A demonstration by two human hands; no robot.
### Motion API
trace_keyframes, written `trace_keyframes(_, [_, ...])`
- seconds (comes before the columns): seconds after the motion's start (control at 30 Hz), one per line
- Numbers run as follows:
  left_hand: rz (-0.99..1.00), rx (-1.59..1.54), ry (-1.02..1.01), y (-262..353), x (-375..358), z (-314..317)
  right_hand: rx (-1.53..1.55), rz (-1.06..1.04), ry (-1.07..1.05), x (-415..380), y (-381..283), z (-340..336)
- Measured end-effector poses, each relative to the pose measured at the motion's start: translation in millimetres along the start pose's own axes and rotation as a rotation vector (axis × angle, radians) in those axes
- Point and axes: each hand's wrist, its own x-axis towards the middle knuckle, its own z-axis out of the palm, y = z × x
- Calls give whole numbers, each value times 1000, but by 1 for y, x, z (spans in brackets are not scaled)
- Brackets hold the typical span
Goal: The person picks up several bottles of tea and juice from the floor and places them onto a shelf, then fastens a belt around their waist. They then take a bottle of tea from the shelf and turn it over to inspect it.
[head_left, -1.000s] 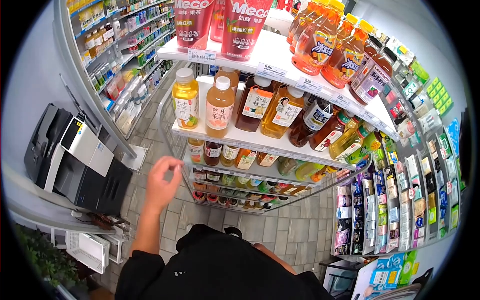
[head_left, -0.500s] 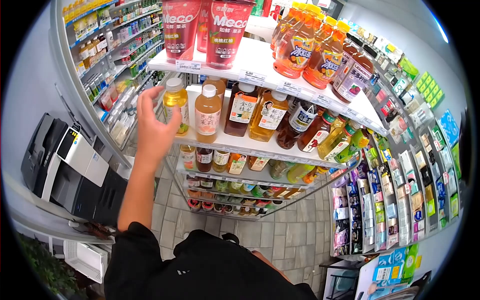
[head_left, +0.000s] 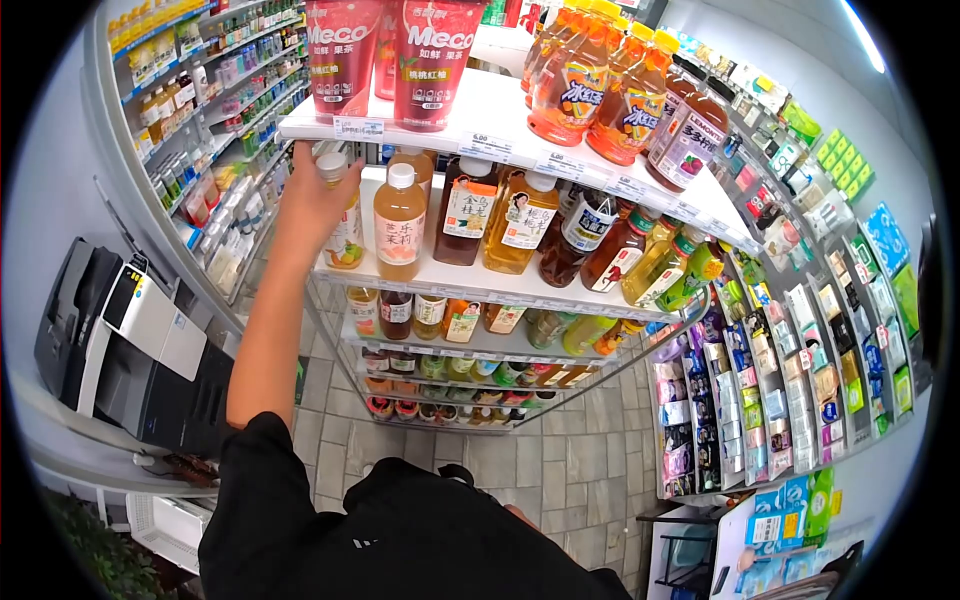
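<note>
At the left end of the upper bottle shelf, my left hand (head_left: 314, 207) reaches round the neck of a bottle of yellow drink (head_left: 347, 232). The thumb lies on the right of its white cap and the fingers on the left; the bottle stands upright on the shelf. Just right of the hand is a bottle of pale amber drink (head_left: 399, 222) with a white cap and pink lettering. Beyond it stands a dark tea bottle (head_left: 466, 212). Only a sliver of skin from my right arm shows beside my black shirt; the right hand itself is hidden.
Red Meco cups (head_left: 436, 62) and orange-capped bottles (head_left: 572, 90) stand on the white top shelf (head_left: 510, 125), close above my left hand. A printer (head_left: 150, 330) is at the left. Packed shelves curve along the right, with grey floor tiles (head_left: 560, 460) below.
My left hand has moved from beside the yellow drink bottle onto its neck, and its fingers have closed in. The view has shifted slightly, so the shelves sit further left.
</note>
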Motion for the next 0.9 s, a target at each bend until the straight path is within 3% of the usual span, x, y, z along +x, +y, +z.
trace_keyframes(0.23, [-24, -58, -33, -9, -6, 5, 4, 16, 7, -9, 11, 2])
trace_keyframes(0.33, [54, -173, 9, -10, -12, 7, 8, 15, 12, -10, 7, 4])
trace_keyframes(0.43, [-63, -206, 5, 1, -23, 0, 5, 12, 18, -7, -2, 4])
trace_keyframes(0.5, [53, -269, 84, -6, -29, 2, 4, 11, 22, -6, -7, 6])
trace_keyframes(0.77, [173, -192, 315, -9, -49, -18, 19, 29, 62, 22, -1, 9])
trace_keyframes(0.9, [209, -313, 461, 32, -56, -62, 99, -20, 142, 1, 14, 8])
